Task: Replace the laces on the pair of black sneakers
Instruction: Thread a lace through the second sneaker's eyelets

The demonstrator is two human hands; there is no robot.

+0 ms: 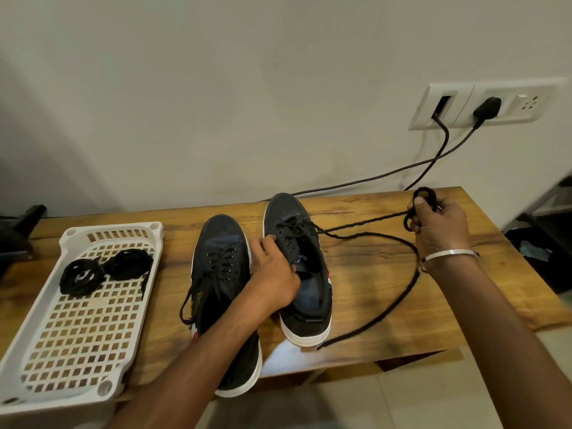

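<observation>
Head view: two black sneakers are sitting side by side on a wooden table (356, 283), toes pointing at the wall. The left sneaker (223, 274) is lying flat with its lace still threaded through, and its loose ends are hanging down its left side. The right sneaker (297, 261) is being held by the left hand (272, 270) — the fingers are curling over its near side by the eyelets, and the thumb is going into the opening. The heel of this sneaker is resting near the front edge of the table.

The right hand (439, 224) is staying up to the right of the sneakers, well apart from them. Its fingers are curled and pinching the black lace (365, 222), which is looped around the fingers. The lace is running tight from the top eyelets of the right sneaker to that hand — another part is falling in a big curve across the table and ending near the sneaker's heel. A silver bangle (448, 253) is sitting on the right wrist.

A white basket tray (74, 345) is lying on the left part of the table. Two bundles of black laces (105, 272) are lying inside it, near its far end.

On the wall, a black plug (486, 107) is sitting in a white socket plate (523, 102), and two black cables are hanging down behind the table.
</observation>
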